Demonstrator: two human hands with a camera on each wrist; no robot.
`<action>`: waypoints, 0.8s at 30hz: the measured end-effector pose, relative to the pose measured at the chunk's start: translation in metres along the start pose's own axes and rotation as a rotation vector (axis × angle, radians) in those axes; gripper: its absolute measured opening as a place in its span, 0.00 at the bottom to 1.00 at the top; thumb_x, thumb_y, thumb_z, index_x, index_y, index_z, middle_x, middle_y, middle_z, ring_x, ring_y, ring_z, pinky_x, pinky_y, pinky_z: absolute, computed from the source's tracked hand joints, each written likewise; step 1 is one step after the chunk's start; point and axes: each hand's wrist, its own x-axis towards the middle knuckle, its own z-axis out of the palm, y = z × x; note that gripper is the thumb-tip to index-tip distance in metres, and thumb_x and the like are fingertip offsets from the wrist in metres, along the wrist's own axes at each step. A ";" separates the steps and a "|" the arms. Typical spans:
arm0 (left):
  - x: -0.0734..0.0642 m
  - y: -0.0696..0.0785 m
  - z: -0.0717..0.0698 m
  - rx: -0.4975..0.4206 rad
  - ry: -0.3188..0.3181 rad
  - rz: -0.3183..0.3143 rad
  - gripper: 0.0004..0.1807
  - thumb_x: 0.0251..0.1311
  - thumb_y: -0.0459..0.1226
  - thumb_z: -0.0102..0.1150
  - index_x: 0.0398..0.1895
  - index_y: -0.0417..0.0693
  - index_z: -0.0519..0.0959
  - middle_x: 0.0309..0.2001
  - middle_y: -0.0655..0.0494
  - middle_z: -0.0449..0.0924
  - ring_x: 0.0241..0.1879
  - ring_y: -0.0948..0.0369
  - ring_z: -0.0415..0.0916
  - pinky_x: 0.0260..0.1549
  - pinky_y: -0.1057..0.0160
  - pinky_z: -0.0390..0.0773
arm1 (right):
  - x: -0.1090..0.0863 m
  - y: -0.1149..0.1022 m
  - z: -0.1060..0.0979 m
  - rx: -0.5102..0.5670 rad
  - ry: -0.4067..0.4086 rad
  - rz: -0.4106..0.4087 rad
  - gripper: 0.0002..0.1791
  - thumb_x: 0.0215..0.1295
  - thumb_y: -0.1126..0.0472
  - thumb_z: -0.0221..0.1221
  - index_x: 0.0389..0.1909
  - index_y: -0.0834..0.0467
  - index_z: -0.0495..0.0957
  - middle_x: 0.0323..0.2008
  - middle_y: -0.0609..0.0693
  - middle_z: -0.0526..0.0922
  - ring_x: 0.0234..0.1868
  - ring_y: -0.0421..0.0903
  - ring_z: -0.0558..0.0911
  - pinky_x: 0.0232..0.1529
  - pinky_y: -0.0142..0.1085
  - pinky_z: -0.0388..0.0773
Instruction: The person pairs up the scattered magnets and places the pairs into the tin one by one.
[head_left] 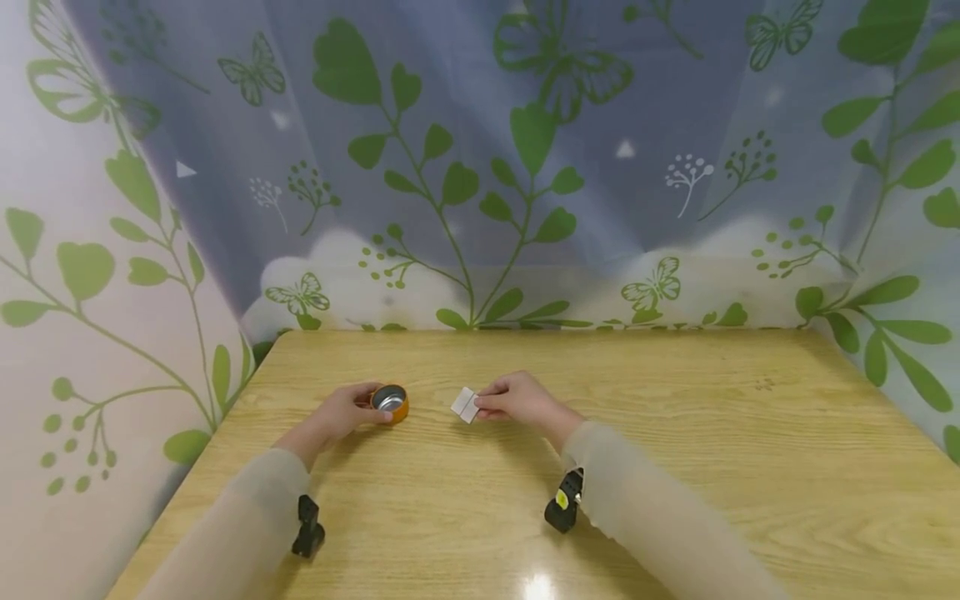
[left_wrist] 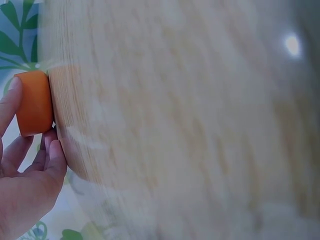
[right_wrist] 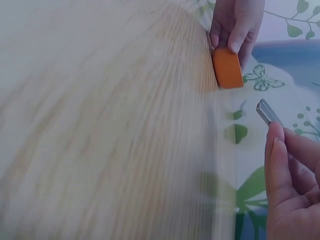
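On the left part of the table sits a small round orange bowl [head_left: 405, 408] with a shiny metal inside, seen side-on in the left wrist view [left_wrist: 35, 102]. My left hand [head_left: 339, 415] holds it by its left side, thumb at the near edge and fingers behind. To the right, my right hand [head_left: 522, 402] pinches a small flat pale square piece [head_left: 464, 403] with a dark line across its face. From the right wrist view this piece [right_wrist: 267, 112] looks silvery and thin, between thumb and fingertips, above the table and apart from the bowl.
The wooden table [head_left: 675, 433] runs back to a blue and white curtain [head_left: 465, 208] printed with green leaves and butterflies. Similar patterned cloth hangs at both sides. A black wrist camera [head_left: 307, 527] sits under the left sleeve, another [head_left: 562, 502] under the right.
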 end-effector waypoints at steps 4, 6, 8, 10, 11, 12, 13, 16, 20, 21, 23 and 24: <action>0.001 -0.001 0.001 -0.016 -0.010 0.005 0.38 0.55 0.41 0.66 0.66 0.36 0.62 0.55 0.39 0.70 0.54 0.48 0.67 0.51 0.51 0.68 | 0.005 -0.002 0.009 0.016 -0.002 -0.006 0.11 0.63 0.70 0.56 0.44 0.74 0.77 0.34 0.59 0.83 0.30 0.41 0.82 0.44 0.40 0.78; 0.001 -0.002 0.001 -0.020 -0.012 0.005 0.38 0.55 0.41 0.66 0.66 0.36 0.62 0.55 0.40 0.71 0.54 0.48 0.68 0.51 0.51 0.68 | 0.007 -0.004 0.014 0.014 0.003 -0.011 0.11 0.63 0.70 0.56 0.43 0.73 0.78 0.33 0.59 0.83 0.30 0.41 0.82 0.44 0.40 0.78; 0.001 -0.002 0.001 -0.020 -0.010 0.001 0.38 0.55 0.41 0.66 0.66 0.37 0.62 0.55 0.40 0.71 0.54 0.48 0.67 0.51 0.50 0.68 | 0.009 -0.006 0.019 0.013 0.007 -0.015 0.11 0.63 0.70 0.57 0.43 0.73 0.78 0.33 0.59 0.83 0.31 0.42 0.83 0.44 0.41 0.78; 0.000 -0.003 0.000 -0.016 -0.005 -0.002 0.38 0.55 0.41 0.66 0.66 0.37 0.62 0.55 0.40 0.71 0.54 0.48 0.67 0.52 0.50 0.68 | 0.013 -0.008 0.024 0.018 0.010 -0.015 0.11 0.63 0.69 0.57 0.43 0.72 0.78 0.34 0.59 0.83 0.32 0.43 0.83 0.44 0.40 0.78; 0.000 -0.003 -0.001 -0.013 -0.003 -0.005 0.38 0.55 0.41 0.66 0.66 0.37 0.62 0.56 0.39 0.71 0.54 0.48 0.67 0.52 0.50 0.67 | 0.015 -0.009 0.027 0.020 0.010 -0.017 0.11 0.63 0.69 0.57 0.43 0.72 0.78 0.34 0.59 0.83 0.32 0.44 0.83 0.43 0.40 0.78; -0.001 -0.003 -0.002 -0.011 -0.002 -0.008 0.38 0.55 0.41 0.66 0.66 0.37 0.62 0.56 0.39 0.70 0.55 0.47 0.67 0.53 0.50 0.67 | 0.017 -0.010 0.031 0.026 0.008 -0.014 0.11 0.63 0.69 0.57 0.43 0.72 0.78 0.34 0.59 0.83 0.33 0.45 0.84 0.43 0.39 0.78; -0.001 -0.003 -0.002 -0.012 0.001 -0.011 0.39 0.55 0.42 0.66 0.66 0.37 0.62 0.56 0.39 0.70 0.55 0.47 0.67 0.53 0.50 0.67 | 0.019 -0.010 0.034 0.034 0.007 -0.011 0.11 0.63 0.69 0.57 0.43 0.72 0.78 0.35 0.60 0.83 0.34 0.45 0.84 0.42 0.38 0.78; -0.001 -0.004 -0.003 -0.012 0.002 -0.007 0.38 0.54 0.42 0.66 0.66 0.37 0.62 0.56 0.39 0.70 0.54 0.48 0.67 0.53 0.49 0.67 | 0.025 -0.011 0.042 0.059 0.006 -0.005 0.11 0.63 0.69 0.57 0.44 0.72 0.78 0.36 0.60 0.83 0.35 0.47 0.84 0.41 0.36 0.79; 0.000 -0.005 -0.001 -0.013 0.007 0.002 0.38 0.54 0.42 0.67 0.65 0.36 0.63 0.55 0.40 0.72 0.53 0.48 0.68 0.52 0.50 0.68 | 0.028 -0.012 0.051 0.102 0.007 -0.007 0.11 0.63 0.70 0.57 0.44 0.73 0.78 0.35 0.60 0.83 0.34 0.46 0.84 0.42 0.37 0.79; 0.001 -0.005 -0.001 -0.012 0.006 0.004 0.38 0.53 0.42 0.67 0.65 0.36 0.63 0.54 0.40 0.72 0.53 0.48 0.68 0.52 0.50 0.68 | 0.029 -0.012 0.053 0.114 0.007 -0.011 0.11 0.63 0.71 0.57 0.43 0.73 0.78 0.34 0.60 0.83 0.33 0.46 0.84 0.42 0.37 0.79; 0.002 -0.004 0.000 -0.014 0.010 0.006 0.38 0.53 0.42 0.67 0.65 0.36 0.64 0.54 0.40 0.72 0.53 0.49 0.69 0.52 0.51 0.68 | 0.031 -0.012 0.056 0.134 0.010 -0.019 0.11 0.62 0.71 0.57 0.43 0.74 0.78 0.33 0.60 0.83 0.32 0.44 0.83 0.42 0.37 0.78; 0.002 -0.004 0.000 -0.015 0.008 0.008 0.38 0.53 0.42 0.67 0.65 0.36 0.64 0.54 0.40 0.73 0.52 0.49 0.69 0.52 0.51 0.68 | 0.032 -0.012 0.058 0.146 0.011 -0.023 0.11 0.62 0.72 0.57 0.43 0.75 0.77 0.33 0.60 0.83 0.31 0.44 0.83 0.42 0.37 0.78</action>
